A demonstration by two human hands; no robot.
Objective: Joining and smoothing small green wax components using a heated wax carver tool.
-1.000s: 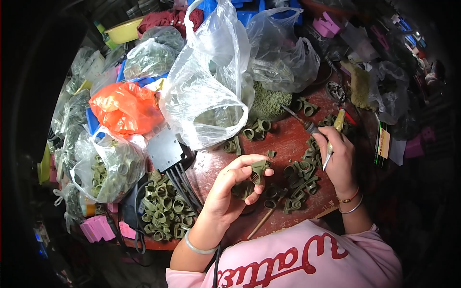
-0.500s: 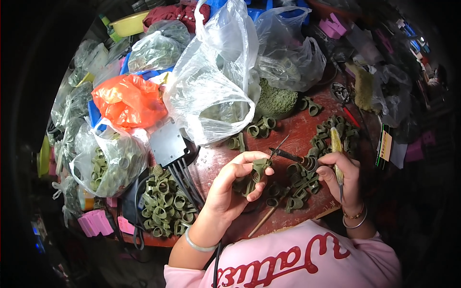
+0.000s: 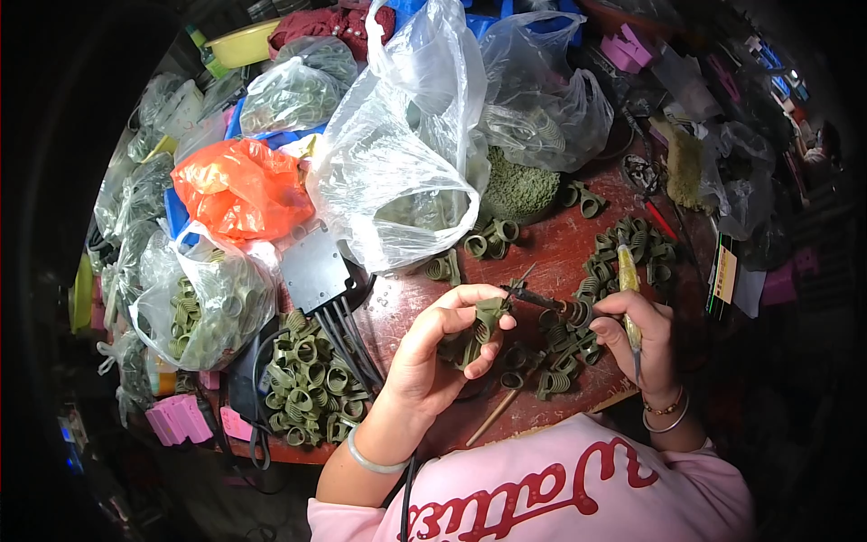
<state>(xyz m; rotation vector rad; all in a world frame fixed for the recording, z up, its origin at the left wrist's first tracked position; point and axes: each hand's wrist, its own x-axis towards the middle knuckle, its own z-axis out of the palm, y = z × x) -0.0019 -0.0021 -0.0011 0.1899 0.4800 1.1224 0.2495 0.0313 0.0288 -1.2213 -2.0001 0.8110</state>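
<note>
My left hand is raised above the near part of the table, its fingers closed around an olive-green ring-like piece. Between the fingers of my right hand is a black pen-like tool with a thin tip, pointing left. The tip lies at the top of the green piece; whether it touches cannot be made out. The same hand also keeps a slim yellow-handled tool with a thin dark lower end tucked upright in its grip. Fingers hide part of the green piece.
Loose green rings lie in a heap on the left and another on the right. A grey box with black cables sits left of centre. Clear plastic bags, an orange bag and a green granular mound stand beyond.
My right hand and the black tool have shifted slightly left and down, the tip staying at the green piece. My left hand has barely moved.
</note>
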